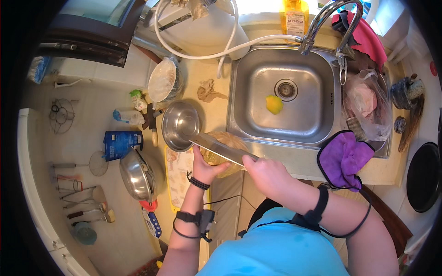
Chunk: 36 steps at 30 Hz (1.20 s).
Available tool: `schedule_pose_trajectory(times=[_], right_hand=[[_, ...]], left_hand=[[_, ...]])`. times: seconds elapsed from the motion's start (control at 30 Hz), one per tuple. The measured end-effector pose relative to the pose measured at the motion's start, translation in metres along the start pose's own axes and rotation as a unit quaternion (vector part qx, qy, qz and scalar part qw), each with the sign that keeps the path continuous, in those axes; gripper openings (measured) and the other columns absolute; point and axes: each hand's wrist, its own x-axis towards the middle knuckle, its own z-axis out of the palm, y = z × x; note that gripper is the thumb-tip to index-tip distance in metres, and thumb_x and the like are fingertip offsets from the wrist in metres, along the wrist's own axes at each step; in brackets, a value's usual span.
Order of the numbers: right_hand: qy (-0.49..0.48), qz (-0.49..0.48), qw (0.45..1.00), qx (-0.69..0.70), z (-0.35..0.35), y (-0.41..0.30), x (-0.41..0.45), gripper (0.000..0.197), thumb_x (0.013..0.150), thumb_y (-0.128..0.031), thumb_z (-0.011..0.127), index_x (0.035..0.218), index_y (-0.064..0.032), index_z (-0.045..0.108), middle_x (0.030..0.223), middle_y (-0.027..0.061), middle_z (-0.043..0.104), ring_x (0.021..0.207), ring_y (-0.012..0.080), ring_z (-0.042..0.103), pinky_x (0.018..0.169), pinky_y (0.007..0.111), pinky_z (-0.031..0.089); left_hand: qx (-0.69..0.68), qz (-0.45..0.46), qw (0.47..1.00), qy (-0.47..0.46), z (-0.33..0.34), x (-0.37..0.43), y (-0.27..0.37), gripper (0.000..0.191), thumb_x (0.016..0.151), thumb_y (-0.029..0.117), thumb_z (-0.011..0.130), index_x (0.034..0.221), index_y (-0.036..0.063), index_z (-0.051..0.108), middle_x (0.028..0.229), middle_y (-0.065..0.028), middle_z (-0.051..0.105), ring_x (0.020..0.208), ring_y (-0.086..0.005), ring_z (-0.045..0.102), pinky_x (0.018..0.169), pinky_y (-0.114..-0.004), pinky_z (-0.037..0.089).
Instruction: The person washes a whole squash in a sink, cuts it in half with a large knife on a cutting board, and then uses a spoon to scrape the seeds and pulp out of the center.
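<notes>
My left hand (206,169) cradles a round, ribbed, orange-tan pumpkin (230,138) near the front edge of the counter by the sink. Its thumb and fingers spread around the near side, and some fingers are hidden. In my right hand (267,174) is the handle of a broad kitchen knife (221,147). The blade lies across the pumpkin and covers part of it; whether it cuts into the flesh cannot be told. Inside the steel sink (255,128), a yellow piece (274,104), perhaps pumpkin, rests beside the drain.
A steel bowl (178,122) stands left of the pumpkin, above a patterned cutting board (179,165). Another cleaver (150,117) is against the wall. A purple cloth (342,157) drapes over the counter's right side. The chrome faucet (310,32) and white hose (255,43) reach over the sink.
</notes>
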Motion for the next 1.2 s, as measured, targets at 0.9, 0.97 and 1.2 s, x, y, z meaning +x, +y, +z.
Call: schedule_pose_trajectory(times=[0.9, 0.97, 1.2], right_hand=[[-0.007, 0.092, 0.995, 0.041, 0.025, 0.020, 0.020, 0.019, 0.078, -0.001, 0.052, 0.095, -0.0032, 0.046, 0.070, 0.0183, 0.064, 0.067, 0.0351, 0.065, 0.057, 0.045, 0.052], [-0.013, 0.086, 0.996, 0.034, 0.030, 0.024, 0.028, 0.019, 0.078, -0.001, 0.052, 0.096, -0.0029, 0.046, 0.071, 0.0188, 0.064, 0.067, 0.0348, 0.065, 0.057, 0.045, 0.052], [-0.033, 0.095, 0.995, 0.023, 0.033, 0.026, -0.002, 0.016, 0.079, -0.004, 0.053, 0.093, -0.0022, 0.047, 0.068, 0.0183, 0.064, 0.066, 0.0349, 0.066, 0.057, 0.045, 0.053]], left_hand=[[0.010, -0.005, 1.000, -0.003, -0.003, 0.015, -0.008, 0.113, 0.050, 0.029, 0.089, 0.135, -0.0058, 0.023, 0.124, -0.0181, 0.046, 0.116, -0.0262, 0.048, 0.100, -0.038, 0.040], [-0.035, -0.020, 0.998, -0.043, -0.014, 0.023, -0.013, 0.111, 0.054, 0.025, 0.088, 0.136, -0.0052, 0.020, 0.126, -0.0170, 0.046, 0.117, -0.0244, 0.047, 0.100, -0.036, 0.040], [0.354, 0.105, 0.922, 0.115, 0.040, -0.041, -0.011, 0.128, 0.041, 0.049, 0.088, 0.135, -0.0087, 0.022, 0.128, -0.0199, 0.043, 0.119, -0.0278, 0.045, 0.103, -0.039, 0.036]])
